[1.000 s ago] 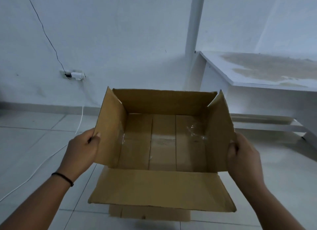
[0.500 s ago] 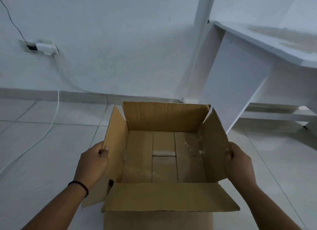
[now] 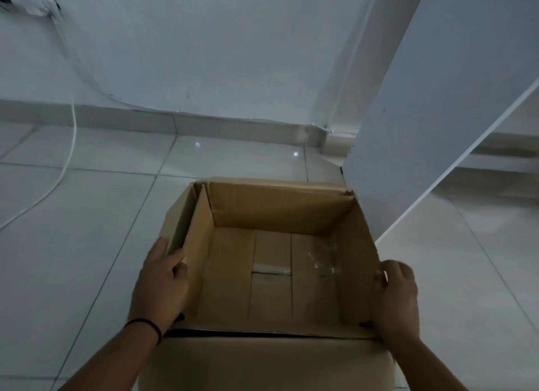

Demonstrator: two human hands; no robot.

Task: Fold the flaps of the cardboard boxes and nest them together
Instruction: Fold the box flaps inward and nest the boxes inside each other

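Note:
A brown cardboard box [image 3: 280, 212] stands open on the tiled floor right in front of me. Its side flaps stand folded down inside against the walls; the near flap [image 3: 268, 361] hangs out toward me. Clear tape crosses the bottom seam. My left hand [image 3: 162, 285] grips the left wall, thumb inside over the folded flap. My right hand [image 3: 396, 300] grips the right wall near its front corner. A narrow gap shows at the far left corner between an inner panel and the outer wall; whether that is a second box I cannot tell.
A white desk side panel [image 3: 423, 113] stands close to the box's far right corner. A white cable [image 3: 67, 145] runs down the wall from a socket [image 3: 29, 2] and across the floor at left. The wall's skirting [image 3: 204, 122] lies beyond the box.
The box has come down from mid-air to the floor, and my view tilted downward. The side flaps, which stood up, now lie folded inside the walls. Both hands kept their hold.

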